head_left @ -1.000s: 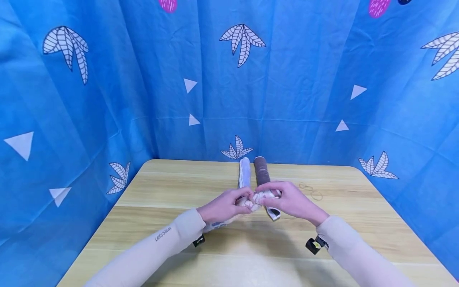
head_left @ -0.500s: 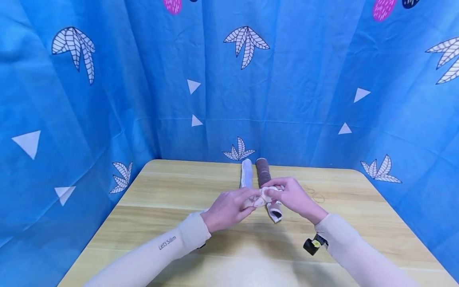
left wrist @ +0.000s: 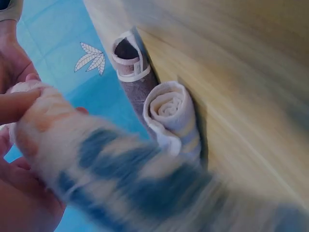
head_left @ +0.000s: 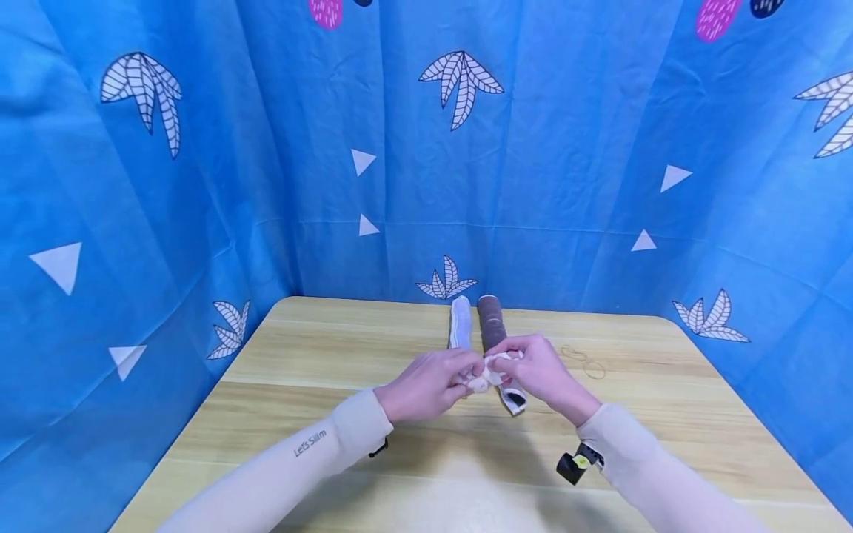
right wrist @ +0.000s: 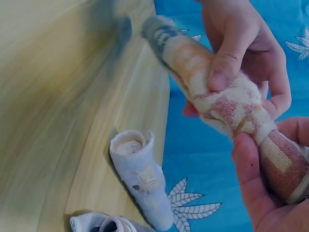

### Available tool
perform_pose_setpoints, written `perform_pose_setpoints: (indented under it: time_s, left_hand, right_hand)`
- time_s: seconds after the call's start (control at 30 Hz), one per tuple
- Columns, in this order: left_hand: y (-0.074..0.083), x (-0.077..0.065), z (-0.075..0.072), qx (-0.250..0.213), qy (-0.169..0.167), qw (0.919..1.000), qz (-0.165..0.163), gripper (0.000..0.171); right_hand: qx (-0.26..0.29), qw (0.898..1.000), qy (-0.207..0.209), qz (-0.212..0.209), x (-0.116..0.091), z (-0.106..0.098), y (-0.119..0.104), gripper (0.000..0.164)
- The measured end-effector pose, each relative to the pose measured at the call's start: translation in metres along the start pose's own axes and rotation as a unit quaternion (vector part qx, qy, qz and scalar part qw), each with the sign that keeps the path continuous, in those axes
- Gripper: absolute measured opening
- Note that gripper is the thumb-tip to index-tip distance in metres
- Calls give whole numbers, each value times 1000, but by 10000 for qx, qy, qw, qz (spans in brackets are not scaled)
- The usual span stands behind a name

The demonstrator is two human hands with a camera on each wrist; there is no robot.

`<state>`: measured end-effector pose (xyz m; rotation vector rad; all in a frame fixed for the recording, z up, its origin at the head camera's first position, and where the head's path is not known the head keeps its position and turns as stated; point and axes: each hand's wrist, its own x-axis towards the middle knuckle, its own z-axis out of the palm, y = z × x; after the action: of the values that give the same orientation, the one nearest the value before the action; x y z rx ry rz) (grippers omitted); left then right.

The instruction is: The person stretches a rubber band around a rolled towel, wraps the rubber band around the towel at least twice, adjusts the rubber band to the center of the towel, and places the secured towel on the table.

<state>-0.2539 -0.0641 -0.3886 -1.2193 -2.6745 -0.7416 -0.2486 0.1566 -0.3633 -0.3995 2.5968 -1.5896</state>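
Note:
Both hands hold a rolled towel point(right wrist: 193, 63), cream with blue, orange and pink patches, raised over the table. My left hand point(head_left: 429, 381) grips it with thumb and fingers around the roll. My right hand point(head_left: 543, 374) pinches it close beside, near a narrow cinched spot that shows in the right wrist view. In the left wrist view the towel's blue-patterned end point(left wrist: 130, 169) stretches toward the lower right, blurred. From the head view most of the roll is hidden behind the hands.
A pale lavender rolled towel point(head_left: 460, 322) and a brown rolled towel point(head_left: 492, 320) lie side by side at the table's back, beyond the hands. Thin rubber bands point(head_left: 586, 364) lie right of them. A blue patterned curtain point(head_left: 566, 148) encloses the wooden table point(head_left: 320, 348).
Both hands keep hold of the towel while their fingers shift at its middle. The left hand has moved slightly right, and the towel end below its wrist has passed out of sight.

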Motion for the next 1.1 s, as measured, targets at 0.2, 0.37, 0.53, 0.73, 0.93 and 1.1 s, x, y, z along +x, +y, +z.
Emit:
perform_pose_setpoints:
  time_s: [0.2, 0.37, 0.53, 0.73, 0.93, 1.1]
  left_hand:
    - [-1, 1, 5, 130, -2, 9998, 133, 12]
    - [-7, -1, 10, 389, 147, 9981, 454, 8]
    - [-12, -3, 10, -821, -121, 9966, 18, 6]
    - [-18, 0, 3, -2876, -558, 9534, -726, 11]
    - [-19, 4, 1, -3398, -583, 9369, -576, 15]
    - [-11, -1, 4, -2552, -165, 9649, -590, 26]
  right_hand:
    - [184, 9998, 46, 95, 2, 1, 4, 17]
    - [281, 9993, 194, 150, 5, -1, 7, 18]
    - [308, 9994, -103, 146, 4, -7, 8, 24]
    - [-460, 9927, -760, -813, -3, -15, 6, 31]
    - [-979, 9812, -862, -1424, -6, -16, 5, 23]
    - [-1006, 9851, -662, -1224, -4, -15, 5, 20]
